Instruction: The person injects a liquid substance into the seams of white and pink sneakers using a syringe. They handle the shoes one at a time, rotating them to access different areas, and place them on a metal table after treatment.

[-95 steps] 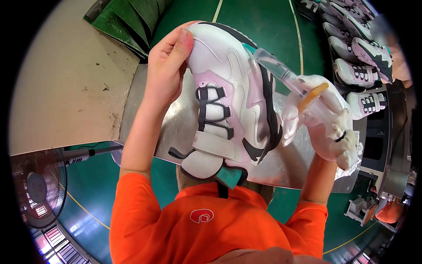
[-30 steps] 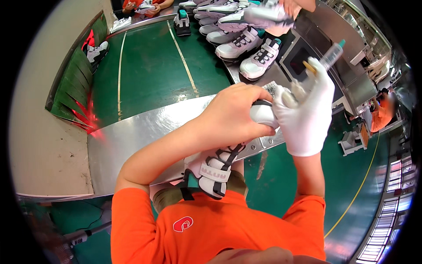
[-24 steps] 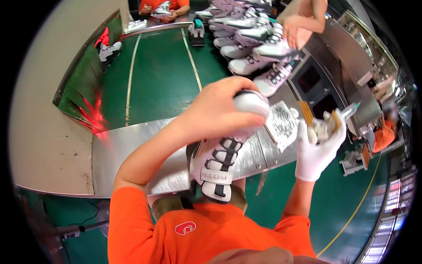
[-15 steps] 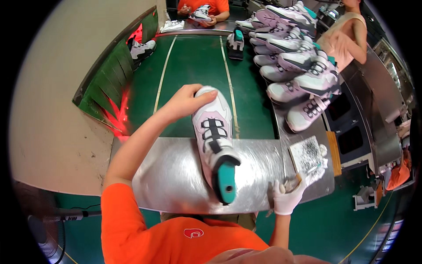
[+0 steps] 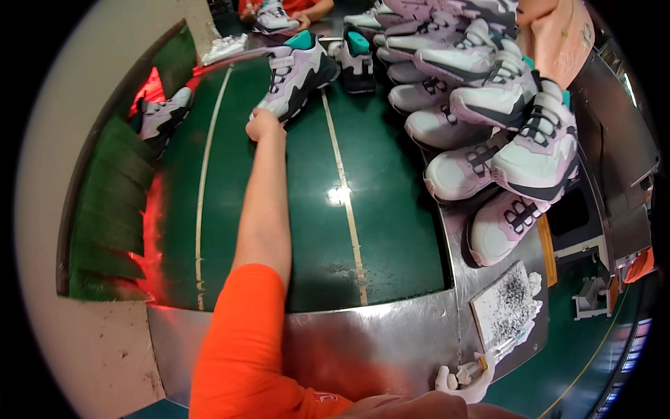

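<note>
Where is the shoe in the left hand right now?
In the head view, the shoe is near the top, left of centre, over the green belt; the left hand is at its toe and another shoe stands just to its right.

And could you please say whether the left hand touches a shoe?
Touching: the head view shows the left hand gripping the shoe by its toe.

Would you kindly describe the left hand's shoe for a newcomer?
Find the green belt and look toward its far end. There, the left hand holds a white-and-lilac shoe. Unlike the shoe to its right, it has a hand at its toe.
</note>
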Available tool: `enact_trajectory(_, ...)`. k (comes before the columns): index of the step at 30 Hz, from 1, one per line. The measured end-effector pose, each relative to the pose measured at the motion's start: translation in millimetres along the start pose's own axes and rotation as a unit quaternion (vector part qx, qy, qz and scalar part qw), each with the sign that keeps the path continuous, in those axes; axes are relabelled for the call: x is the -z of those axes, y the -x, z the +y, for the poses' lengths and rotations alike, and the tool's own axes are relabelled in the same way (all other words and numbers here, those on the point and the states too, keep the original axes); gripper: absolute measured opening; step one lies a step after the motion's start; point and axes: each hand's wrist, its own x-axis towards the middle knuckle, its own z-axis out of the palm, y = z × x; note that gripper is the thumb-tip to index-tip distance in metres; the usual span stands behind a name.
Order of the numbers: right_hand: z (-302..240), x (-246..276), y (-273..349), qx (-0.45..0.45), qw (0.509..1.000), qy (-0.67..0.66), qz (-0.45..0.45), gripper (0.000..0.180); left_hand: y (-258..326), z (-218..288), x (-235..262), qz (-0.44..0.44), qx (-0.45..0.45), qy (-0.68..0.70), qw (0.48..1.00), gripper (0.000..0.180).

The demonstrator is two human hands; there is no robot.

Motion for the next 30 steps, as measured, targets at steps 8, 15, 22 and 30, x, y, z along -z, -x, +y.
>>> enact_trajectory(8, -17, 4, -7, 0.016, 0.997, -0.068, -0.016, 0.078, 50, -16, -27, -0.486, 0.109, -0.238, 0.834, 0.058)
enact_trajectory(15, -20, 12, -16, 0.033, 0.995, -0.097, -0.004, 0.085, 303, 59, 24, -0.79, 0.21, -0.286, 0.5, 0.088)
enact_trajectory(22, -30, 18, -21, 0.019, 0.968, -0.247, -0.04, 0.077, 402, 22, 64, -0.668, 0.427, 0.078, 0.604, 0.048)
enact_trajectory(30, -1, 3, -19, 0.042, 0.951, -0.307, -0.015, 0.078, 345, 94, 332, -0.557, 0.216, -0.023, 0.801, 0.04)
